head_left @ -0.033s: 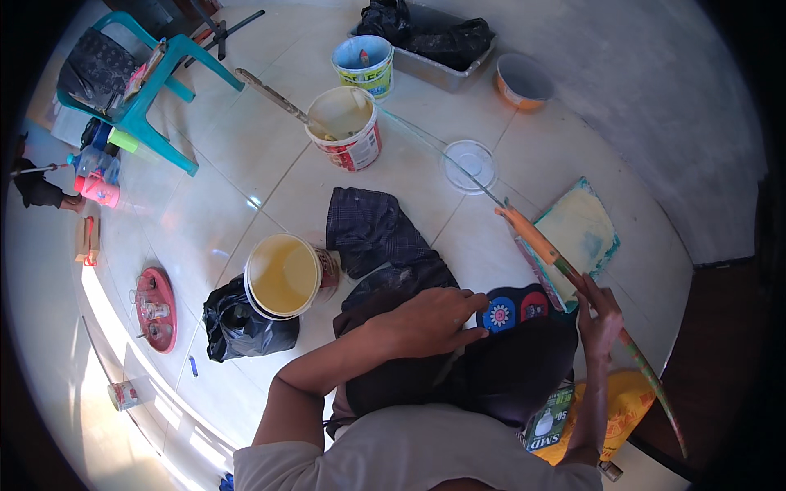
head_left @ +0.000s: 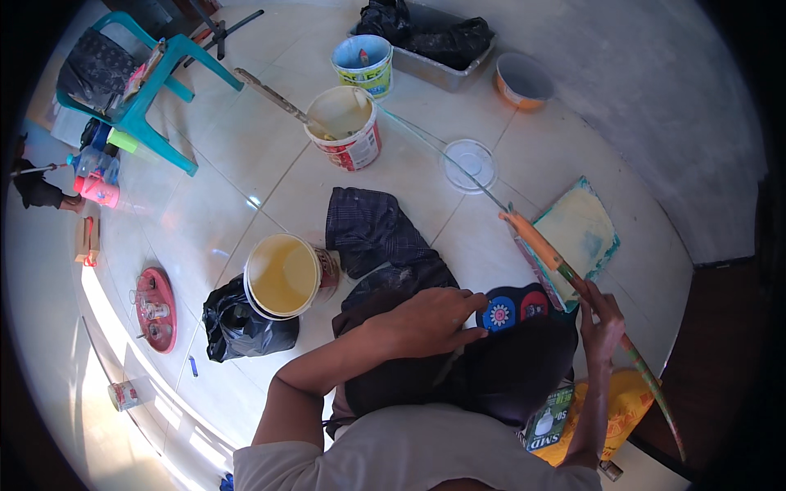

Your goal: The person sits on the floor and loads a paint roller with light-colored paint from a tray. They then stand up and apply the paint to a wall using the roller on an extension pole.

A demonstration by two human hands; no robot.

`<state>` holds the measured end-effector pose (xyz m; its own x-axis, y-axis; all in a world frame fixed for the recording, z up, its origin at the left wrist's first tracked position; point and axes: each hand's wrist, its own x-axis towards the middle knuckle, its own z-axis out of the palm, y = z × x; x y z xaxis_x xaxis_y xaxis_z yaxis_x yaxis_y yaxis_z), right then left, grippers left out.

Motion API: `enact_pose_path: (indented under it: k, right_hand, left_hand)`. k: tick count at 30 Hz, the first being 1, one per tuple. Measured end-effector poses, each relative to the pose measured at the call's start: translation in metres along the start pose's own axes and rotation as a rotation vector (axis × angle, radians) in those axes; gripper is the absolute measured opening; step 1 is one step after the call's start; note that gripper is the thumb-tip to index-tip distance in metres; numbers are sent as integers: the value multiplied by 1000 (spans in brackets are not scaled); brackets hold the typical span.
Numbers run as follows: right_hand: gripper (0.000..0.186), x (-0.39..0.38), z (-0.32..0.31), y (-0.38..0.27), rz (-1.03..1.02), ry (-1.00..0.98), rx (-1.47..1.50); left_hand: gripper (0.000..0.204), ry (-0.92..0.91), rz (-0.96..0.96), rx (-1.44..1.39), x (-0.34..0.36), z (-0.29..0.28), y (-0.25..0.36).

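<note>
My right hand [head_left: 603,323] is wrapped around a long pole [head_left: 647,372] mottled green and red. Toward its far end the pole has an orange grip [head_left: 532,239], from which a thin teal wire rod [head_left: 471,176] runs to the rim of a paint bucket [head_left: 358,147]. Whether a roller sits on that rod cannot be made out. Beneath the grip lies a paint-coated tray [head_left: 581,229], cream and teal. My left hand [head_left: 434,321] rests on my dark-clad leg with fingers stretched out, holding nothing, beside a flip-flop [head_left: 501,313].
A pail of yellowish paint [head_left: 282,274] stands by a black plastic bag [head_left: 233,327]. Dark cloth [head_left: 377,229] lies ahead, with a white lid [head_left: 469,166] beyond. A blue pail [head_left: 362,53], a grey tub [head_left: 450,74], a teal chair [head_left: 155,106] and a red tray of glasses [head_left: 170,319] surround me.
The pole's orange grip and my right hand have shifted very slightly to the right. My left hand has not visibly moved.
</note>
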<state>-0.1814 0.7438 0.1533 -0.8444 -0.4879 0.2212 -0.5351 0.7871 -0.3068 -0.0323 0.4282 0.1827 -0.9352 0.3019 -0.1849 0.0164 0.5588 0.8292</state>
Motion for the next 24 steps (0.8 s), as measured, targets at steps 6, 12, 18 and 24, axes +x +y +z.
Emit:
enact_pose_path:
  k: [6,12,18,24]
  right_hand:
    - [35,1,13,-7,-69,55,-35]
    - [35,22,35,-10,-108,77,-31]
    - [36,-9,8,6,-49,54,15]
    - [36,11,24,-10,-96,71,-12]
  left_hand:
    - [39,55,53,6,0,4,-4]
    - [39,38,14,-26,-6,3,-1]
    - [39,31,23,-37,-7,0,-1]
    - [38,52,57,-19,0,4,-3]
